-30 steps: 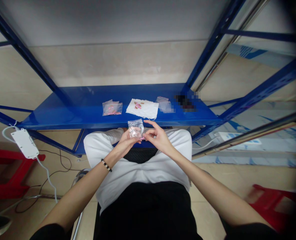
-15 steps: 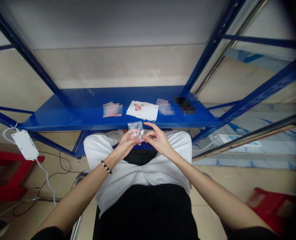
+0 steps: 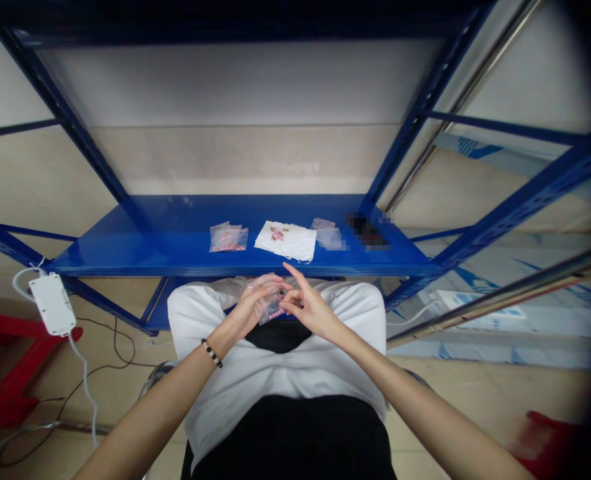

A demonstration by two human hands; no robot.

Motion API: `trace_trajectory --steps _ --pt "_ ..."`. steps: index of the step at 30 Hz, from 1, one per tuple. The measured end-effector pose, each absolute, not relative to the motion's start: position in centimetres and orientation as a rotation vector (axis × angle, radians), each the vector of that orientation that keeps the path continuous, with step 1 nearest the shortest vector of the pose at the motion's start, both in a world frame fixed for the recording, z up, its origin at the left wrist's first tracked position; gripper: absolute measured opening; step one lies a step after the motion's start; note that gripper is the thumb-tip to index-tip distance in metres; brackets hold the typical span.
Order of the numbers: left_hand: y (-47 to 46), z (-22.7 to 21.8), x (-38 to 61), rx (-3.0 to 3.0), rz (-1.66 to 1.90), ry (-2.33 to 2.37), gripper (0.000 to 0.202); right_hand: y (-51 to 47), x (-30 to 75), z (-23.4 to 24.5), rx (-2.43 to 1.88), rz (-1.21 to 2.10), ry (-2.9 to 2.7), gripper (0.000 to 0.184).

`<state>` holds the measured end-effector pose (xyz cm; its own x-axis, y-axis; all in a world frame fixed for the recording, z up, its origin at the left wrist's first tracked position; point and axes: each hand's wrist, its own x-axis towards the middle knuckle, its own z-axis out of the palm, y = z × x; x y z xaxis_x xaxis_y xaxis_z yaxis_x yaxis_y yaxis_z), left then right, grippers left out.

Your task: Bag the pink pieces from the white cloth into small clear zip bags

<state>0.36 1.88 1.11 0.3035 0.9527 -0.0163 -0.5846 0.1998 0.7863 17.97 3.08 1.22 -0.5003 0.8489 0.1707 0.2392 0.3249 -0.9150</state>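
My left hand point(image 3: 252, 311) grips a small clear plastic bag point(image 3: 269, 301) in front of my chest, and a dark beaded bracelet point(image 3: 211, 353) circles that wrist. A few pink beads point(image 3: 275, 313) show low in the bag. My right hand point(image 3: 311, 309) is right beside it, with the index finger raised and the other fingers against the bag's right edge. Whether those fingers grip the bag is unclear at this size.
A blue steel shelf point(image 3: 175, 248) in front of me holds a clear bag of pink beads point(image 3: 228, 238), a white sheet with pink and brown pieces point(image 3: 288, 241), a clear bag point(image 3: 329, 234) and a blurred dark object point(image 3: 368, 232). Red stools stand on the floor.
The bag has dropped lower and tilted, with the beads now at its lower right. My right index finger has lifted. The whole view has shifted, and the shelf sits lower in the picture.
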Motion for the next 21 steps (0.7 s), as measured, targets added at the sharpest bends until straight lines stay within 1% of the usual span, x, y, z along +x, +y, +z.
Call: trace_trajectory --steps 3,5,6,8,10,11,13,15,18,21 --pt "2.0 1.2 0.5 0.774 1.222 0.584 0.021 2.6 17.7 1.0 -0.953 1.158 -1.919 0.084" --pt "2.2 1.2 0.4 0.774 1.258 0.589 0.017 2.9 17.6 1.2 -0.938 1.155 -1.856 0.079" --pt "2.3 1.2 0.4 0.774 1.275 0.590 0.017 3.5 17.6 1.3 -0.936 1.136 -1.817 0.073" --pt "2.5 1.1 0.2 0.771 1.289 0.592 0.018 5.7 17.8 2.0 -0.953 1.026 -1.779 0.050" --pt "2.6 0.9 0.0 0.768 1.282 0.602 0.021 9.2 18.0 3.1 -0.998 0.832 -1.829 0.026" --pt "2.7 0.9 -0.1 0.767 1.279 0.606 0.024 11.2 18.1 3.7 -1.019 0.732 -1.883 0.019" --pt "2.7 0.9 -0.1 0.765 1.280 0.609 0.027 15.3 18.3 4.8 -1.094 0.549 -1.989 0.015" --pt "2.7 1.0 -0.2 0.759 1.271 0.609 0.029 18.9 18.3 5.8 -1.232 0.404 -2.107 0.015" --pt "2.6 1.4 -0.3 0.759 1.245 0.587 0.030 22.7 18.1 6.3 -1.323 0.351 -2.172 0.016" --pt "2.5 1.8 -0.3 0.776 1.231 0.551 0.028 24.4 17.5 5.9 -1.363 0.359 -2.212 0.011"
